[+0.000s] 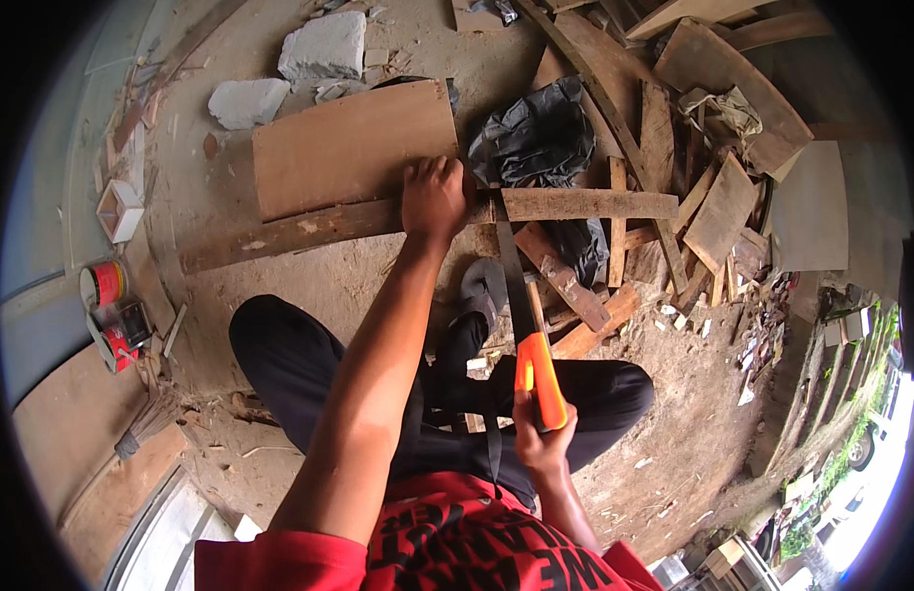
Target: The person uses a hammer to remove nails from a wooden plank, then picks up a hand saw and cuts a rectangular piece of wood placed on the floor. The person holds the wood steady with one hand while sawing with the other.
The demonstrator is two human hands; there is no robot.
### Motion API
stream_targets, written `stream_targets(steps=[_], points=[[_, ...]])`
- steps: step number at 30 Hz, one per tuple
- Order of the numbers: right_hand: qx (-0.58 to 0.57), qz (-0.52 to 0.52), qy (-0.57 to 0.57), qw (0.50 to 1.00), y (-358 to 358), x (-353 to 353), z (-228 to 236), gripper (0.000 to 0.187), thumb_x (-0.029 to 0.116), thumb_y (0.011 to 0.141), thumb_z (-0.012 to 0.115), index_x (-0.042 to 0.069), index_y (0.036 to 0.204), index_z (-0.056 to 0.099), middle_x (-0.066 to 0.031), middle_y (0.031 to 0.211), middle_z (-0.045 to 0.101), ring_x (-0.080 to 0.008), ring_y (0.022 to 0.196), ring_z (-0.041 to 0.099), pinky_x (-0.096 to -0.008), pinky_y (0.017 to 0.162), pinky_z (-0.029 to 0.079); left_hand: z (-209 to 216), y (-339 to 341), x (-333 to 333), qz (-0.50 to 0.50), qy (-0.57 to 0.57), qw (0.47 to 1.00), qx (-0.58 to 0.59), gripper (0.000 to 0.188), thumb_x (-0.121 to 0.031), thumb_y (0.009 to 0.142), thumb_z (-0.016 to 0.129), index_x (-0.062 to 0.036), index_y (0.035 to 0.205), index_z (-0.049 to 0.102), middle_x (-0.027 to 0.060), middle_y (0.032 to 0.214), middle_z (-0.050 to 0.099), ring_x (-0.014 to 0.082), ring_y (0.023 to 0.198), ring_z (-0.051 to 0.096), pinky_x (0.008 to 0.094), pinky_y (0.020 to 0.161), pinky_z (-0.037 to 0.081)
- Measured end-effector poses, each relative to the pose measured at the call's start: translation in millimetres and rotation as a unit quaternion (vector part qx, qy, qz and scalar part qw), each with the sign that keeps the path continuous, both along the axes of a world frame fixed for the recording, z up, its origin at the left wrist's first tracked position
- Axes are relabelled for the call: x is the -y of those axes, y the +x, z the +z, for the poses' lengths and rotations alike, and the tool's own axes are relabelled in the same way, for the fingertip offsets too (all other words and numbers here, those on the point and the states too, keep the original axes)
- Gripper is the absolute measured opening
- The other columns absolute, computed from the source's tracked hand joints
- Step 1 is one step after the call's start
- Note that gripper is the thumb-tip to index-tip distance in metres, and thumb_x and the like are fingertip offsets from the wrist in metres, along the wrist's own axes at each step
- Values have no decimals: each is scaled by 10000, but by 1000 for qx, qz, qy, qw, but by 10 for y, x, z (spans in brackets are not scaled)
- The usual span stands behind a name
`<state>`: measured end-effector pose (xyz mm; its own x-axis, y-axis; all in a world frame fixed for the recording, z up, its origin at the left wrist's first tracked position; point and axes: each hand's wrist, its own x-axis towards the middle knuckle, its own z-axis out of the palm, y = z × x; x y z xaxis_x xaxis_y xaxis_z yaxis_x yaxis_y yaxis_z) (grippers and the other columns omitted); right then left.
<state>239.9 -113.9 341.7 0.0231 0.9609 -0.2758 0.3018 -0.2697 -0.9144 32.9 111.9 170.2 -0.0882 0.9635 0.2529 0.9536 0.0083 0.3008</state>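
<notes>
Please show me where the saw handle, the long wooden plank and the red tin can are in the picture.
orange saw handle (541,379), head view: middle of the grip, held by the right hand (543,440).
long wooden plank (309,229), head view: left part of its top face, left of the left hand (434,197).
red tin can (103,284), head view: its side.

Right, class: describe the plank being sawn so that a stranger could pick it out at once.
Find the flat plywood sheet on the dirt. Along its near edge lies a long weathered plank, pinned by the left hand. Unlike the heaped scraps, the handsaw in the right hand crosses it.
</notes>
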Motion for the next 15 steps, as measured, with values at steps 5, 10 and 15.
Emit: stream_targets(steps=[5, 10, 15], points=[[-21, -6, 30, 999, -401, -1194, -550, 184, 133, 962, 681, -21, 874, 631, -2, 674, 580, -43, 642, 487, -283, 550, 416, 139, 101, 18, -7, -29, 999, 45, 288, -352, 804, 712, -77, 866, 653, 121, 969, 671, 310, 1005, 636, 461, 905, 454], [-51, -5, 61, 997, -277, -735, -552, 105, 69, 942, 651, -23, 894, 635, 8, 654, 560, -42, 633, 501, -259, 550, 416, 129, 43, -2, 13, -56, 998, 26, 347, -355, 789, 715, -70, 980, 665, 106, 1013, 666, 286, 1070, 620, 449, 964, 432], [-39, 9, -61, 997, 142, 156, 175, 93, 51, 925, 624, -39, 945, 639, 9, 739, 592, -41, 693, 554, -236, 620, 458, 42, 41, 42, 1, -62, 998, 0, 358, -372, 785, 717, -73, 975, 672, 106, 1040, 673, 283, 1074, 621, 443, 946, 433]])
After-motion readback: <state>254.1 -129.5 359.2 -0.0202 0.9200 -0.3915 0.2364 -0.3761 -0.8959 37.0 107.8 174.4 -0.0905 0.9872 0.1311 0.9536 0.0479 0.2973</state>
